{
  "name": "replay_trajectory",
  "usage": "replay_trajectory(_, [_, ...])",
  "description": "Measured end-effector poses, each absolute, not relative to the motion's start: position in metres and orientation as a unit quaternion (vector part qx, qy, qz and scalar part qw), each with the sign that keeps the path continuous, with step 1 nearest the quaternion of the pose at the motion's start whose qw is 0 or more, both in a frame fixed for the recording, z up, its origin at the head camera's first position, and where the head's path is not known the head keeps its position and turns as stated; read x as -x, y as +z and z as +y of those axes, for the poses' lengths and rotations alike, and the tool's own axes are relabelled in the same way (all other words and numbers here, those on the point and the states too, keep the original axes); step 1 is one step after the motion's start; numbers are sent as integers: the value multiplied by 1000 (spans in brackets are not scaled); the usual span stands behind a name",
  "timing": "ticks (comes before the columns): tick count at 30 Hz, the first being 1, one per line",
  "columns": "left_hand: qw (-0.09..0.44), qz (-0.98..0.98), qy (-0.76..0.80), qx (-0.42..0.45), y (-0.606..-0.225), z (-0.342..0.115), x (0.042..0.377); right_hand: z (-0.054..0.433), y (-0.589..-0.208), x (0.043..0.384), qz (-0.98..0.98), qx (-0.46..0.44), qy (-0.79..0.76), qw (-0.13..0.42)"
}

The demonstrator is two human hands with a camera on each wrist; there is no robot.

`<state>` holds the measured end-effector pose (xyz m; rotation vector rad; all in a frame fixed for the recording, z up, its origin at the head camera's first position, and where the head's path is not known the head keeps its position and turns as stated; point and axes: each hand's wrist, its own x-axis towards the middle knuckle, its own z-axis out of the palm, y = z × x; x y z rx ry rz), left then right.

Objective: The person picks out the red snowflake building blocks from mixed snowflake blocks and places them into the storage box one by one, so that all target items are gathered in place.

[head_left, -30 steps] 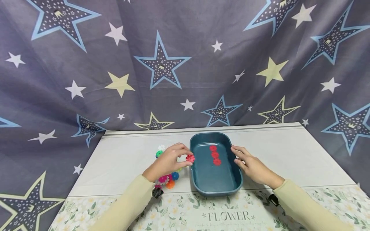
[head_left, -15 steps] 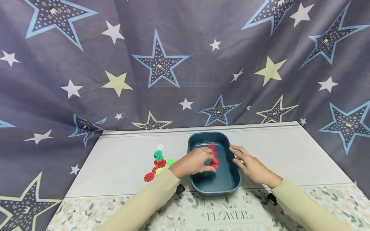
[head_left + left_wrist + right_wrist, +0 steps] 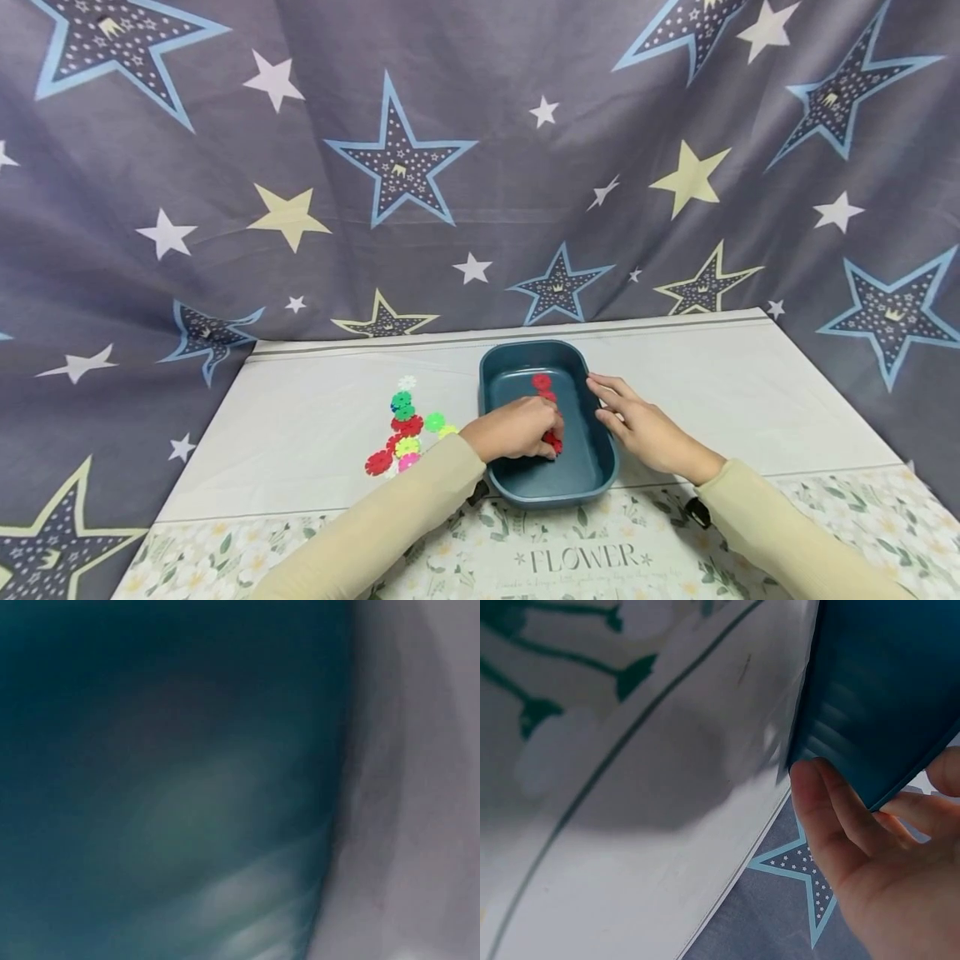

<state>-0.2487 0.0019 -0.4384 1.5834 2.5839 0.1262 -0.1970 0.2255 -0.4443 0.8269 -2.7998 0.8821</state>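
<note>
My left hand reaches down inside the dark teal tray. Its fingertips pinch a red flower-shaped plastic disc low over the tray floor, and the hand covers part of it. Other red discs lie in a row beyond those fingers, partly hidden. Against the tray's right side rests my right hand, its fingers extended along the rim. The right wrist view shows the fingertips touching the tray's outer wall. Blurred teal tray wall fills most of the left wrist view.
Left of the tray lies a loose group of flower discs: red, green, yellow, pink and white. A white and floral cloth covers the table. Behind it hangs a star-patterned curtain.
My left hand has carried a red disc from the tray's left rim into the tray and lowered it near the other red discs. My right hand stays at the tray's right side.
</note>
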Motion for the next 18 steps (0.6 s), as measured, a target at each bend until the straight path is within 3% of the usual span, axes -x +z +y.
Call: replay_trajectory(18, [20, 860, 25, -509, -443, 7, 243, 224, -445, 198, -917, -274, 287, 51])
